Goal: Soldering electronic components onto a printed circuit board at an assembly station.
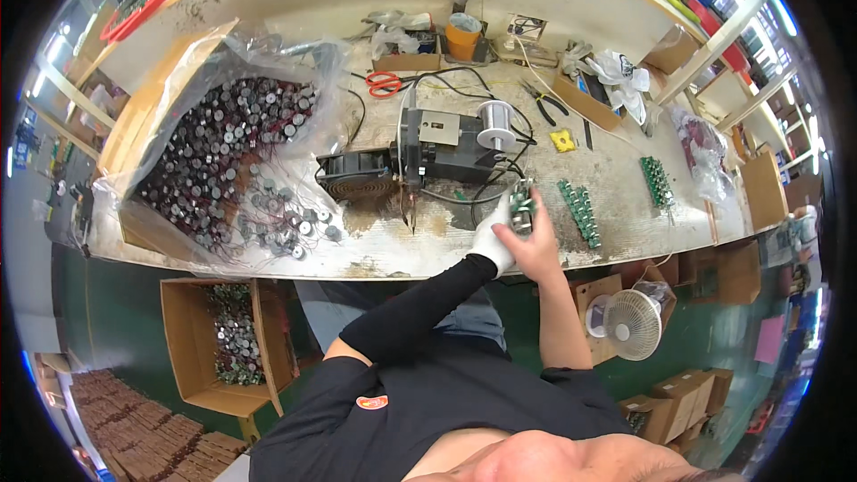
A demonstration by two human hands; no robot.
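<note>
My left hand (492, 241), in a white glove below a black sleeve, and my bare right hand (537, 248) meet at the front of the bench. Between them they grip a small cluster of green circuit boards (522, 206) with silvery parts, partly hidden by the fingers. Just left of the hands stands a black soldering machine (446, 150) with a spool of solder wire (496, 123) on its right side. A thin pointed tip (412, 212) hangs at its front. To the right of my hands lies a strip of green circuit boards (580, 212).
A large box (134, 147) lined with plastic holds many small round motors (223, 138) at left. Red scissors (385, 83), pliers (546, 103) and a yellow sponge (562, 140) lie behind. Another board strip (657, 182) is farther right. Below the bench are a filled carton (196, 353) and a white fan (632, 325).
</note>
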